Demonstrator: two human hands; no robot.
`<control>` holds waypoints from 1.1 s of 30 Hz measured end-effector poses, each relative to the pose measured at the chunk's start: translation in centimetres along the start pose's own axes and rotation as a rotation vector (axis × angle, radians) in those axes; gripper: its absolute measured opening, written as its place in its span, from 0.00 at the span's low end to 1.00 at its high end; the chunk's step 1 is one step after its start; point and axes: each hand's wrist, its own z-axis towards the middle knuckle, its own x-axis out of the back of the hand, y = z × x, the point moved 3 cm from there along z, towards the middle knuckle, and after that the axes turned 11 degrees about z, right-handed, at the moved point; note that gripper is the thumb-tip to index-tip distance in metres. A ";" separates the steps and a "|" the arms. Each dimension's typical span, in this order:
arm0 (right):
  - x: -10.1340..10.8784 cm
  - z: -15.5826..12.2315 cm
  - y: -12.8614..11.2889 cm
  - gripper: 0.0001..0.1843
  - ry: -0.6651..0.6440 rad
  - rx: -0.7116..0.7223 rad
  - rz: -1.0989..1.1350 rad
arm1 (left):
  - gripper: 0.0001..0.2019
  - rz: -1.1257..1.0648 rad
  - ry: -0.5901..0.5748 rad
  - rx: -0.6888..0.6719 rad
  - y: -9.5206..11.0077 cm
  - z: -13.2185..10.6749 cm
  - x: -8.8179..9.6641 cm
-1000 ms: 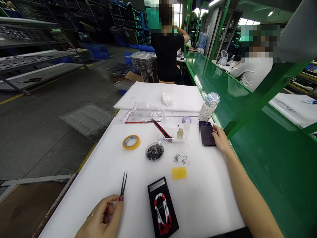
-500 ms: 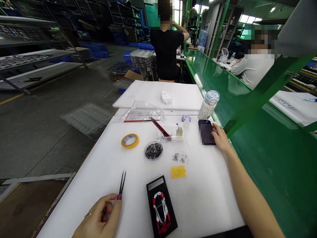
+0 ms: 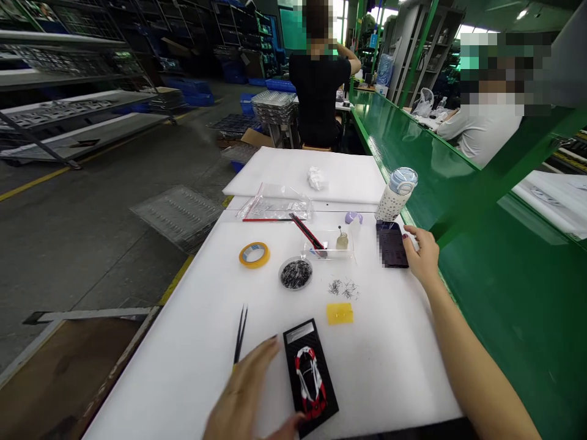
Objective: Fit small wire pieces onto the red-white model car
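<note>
My left hand [image 3: 245, 391], slightly blurred, reaches with thumb and fingers spread around the left side of a black display base [image 3: 323, 382]. Its thumb is at the base's lower edge; whether it touches I cannot tell. A red, white and black model car [image 3: 310, 382] sits on the base. Dark tweezers [image 3: 240, 333] lie left of this hand, their lower end hidden behind it. At the right, my right hand [image 3: 422, 255] rests open beside a smartphone [image 3: 393, 245], fingertips close to its right edge.
Around the middle stand a round dish of black slivers [image 3: 296, 274], loose slivers [image 3: 343, 288], a yellow sheet [image 3: 340, 313], a tape roll [image 3: 254, 255], a cutter knife [image 3: 308, 234] and a small jar [image 3: 342, 241]. A bottle [image 3: 395, 194] stands by the green ledge [image 3: 463, 201].
My left hand has let go of the tweezers and moved right to the display base, its fingers spreading. My right hand has shifted slightly off the smartphone's edge. The view has turned a little left.
</note>
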 end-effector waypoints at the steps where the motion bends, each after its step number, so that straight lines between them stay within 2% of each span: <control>1: -0.4 -0.2 -1.8 0.20 -0.005 0.051 0.007 | 0.45 0.015 -0.062 -0.120 0.6 0.2 -0.5; 3: -2.2 -0.9 -5.5 0.17 -0.097 0.173 0.024 | 0.64 0.066 -0.131 -0.239 1.4 0.6 -1.4; 4: -3.5 -1.2 -7.3 0.16 -0.162 0.226 0.020 | 0.70 0.084 -0.153 -0.253 1.6 0.8 -1.7; 7: -7.4 -1.5 -10.8 0.16 -0.262 0.279 -0.082 | 0.75 0.091 -0.204 -0.240 1.6 0.7 -2.4; 10: -9.6 -0.7 -12.2 0.12 -0.249 0.310 -0.216 | 0.73 0.065 -0.235 -0.218 1.1 0.2 -3.0; 13: -8.7 -0.1 -13.3 0.16 -0.168 0.394 -0.243 | 0.70 0.028 -0.266 -0.195 0.7 0.0 -3.2; 15: -6.8 -0.9 -14.6 0.16 -0.089 0.477 -0.104 | 0.67 0.003 -0.304 -0.183 0.8 0.1 -2.9; 17: -4.5 -3.3 -15.9 0.16 0.010 0.489 0.135 | 0.65 -0.015 -0.339 -0.147 1.0 0.4 -2.5; 19: -2.9 -6.9 -16.1 0.17 0.094 0.314 0.372 | 0.65 -0.043 -0.387 -0.137 1.3 0.7 -2.1; 20: -2.8 -9.1 -15.8 0.19 0.058 0.163 0.499 | 0.65 -0.056 -0.405 -0.131 1.4 0.9 -2.0; 23: -3.7 -16.0 -14.2 0.22 -0.089 -0.245 0.781 | 0.64 -0.099 -0.432 -0.130 1.5 1.3 -1.8; 25: -4.6 -19.3 -12.8 0.21 -0.066 -0.420 0.831 | 0.64 -0.120 -0.427 -0.129 1.5 1.3 -1.7; 27: -5.1 -20.8 -11.9 0.21 -0.002 -0.495 0.836 | 0.64 -0.135 -0.421 -0.129 1.5 1.3 -1.6; 29: -5.4 -21.1 -11.4 0.23 0.040 -0.515 0.837 | 0.64 -0.142 -0.420 -0.126 1.5 1.3 -1.6; 33: -5.2 -20.9 -11.2 0.26 0.021 -0.525 0.801 | 0.64 -0.135 -0.422 -0.132 1.6 1.3 -1.6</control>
